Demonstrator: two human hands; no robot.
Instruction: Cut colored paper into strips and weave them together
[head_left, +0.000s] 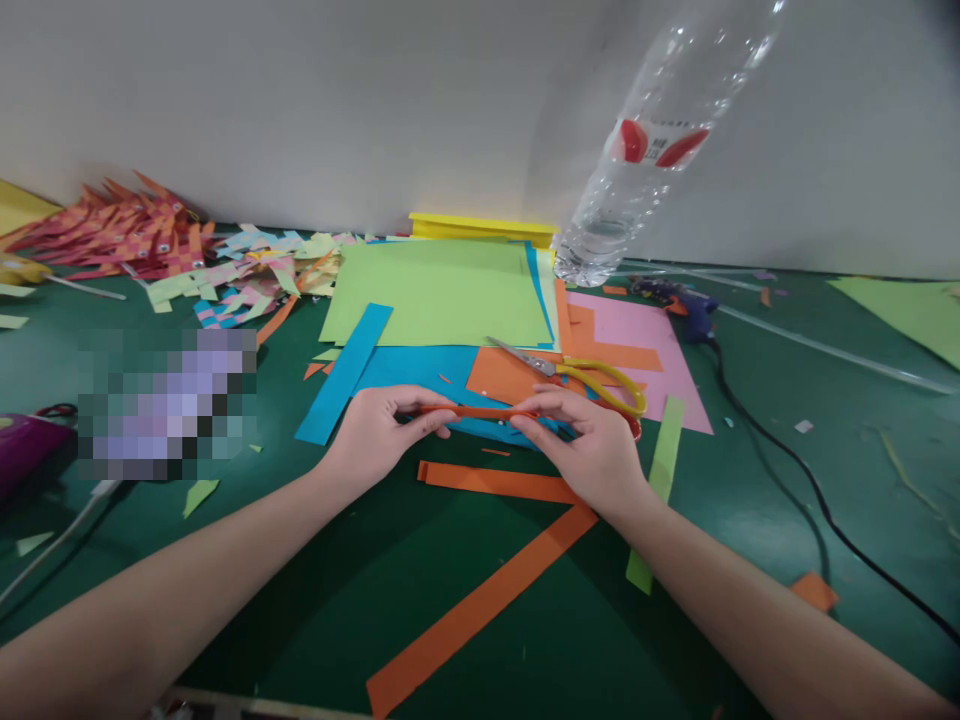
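Between my two hands an orange paper strip [486,411] is stretched level, seen nearly edge-on. My left hand [386,425] pinches its left end between thumb and fingers. The other end is pinched the same way by my right hand [589,440]. Just behind the strip lie scissors [600,378] with yellow handles, on orange and blue paper. Two more strips rest on the table below my hands: a short orange strip [495,481] with a folded left end, and a long orange strip [480,610] running diagonally. A blue strip [345,375] lies beyond my left hand.
Green sheets [435,290] are stacked at the back. A clear plastic bottle [622,190] stands behind them on the right. A glue gun [690,310] trails a black cord along the right. Woven paper pieces [150,230] pile up back left. A green strip [664,470] lies by my right wrist.
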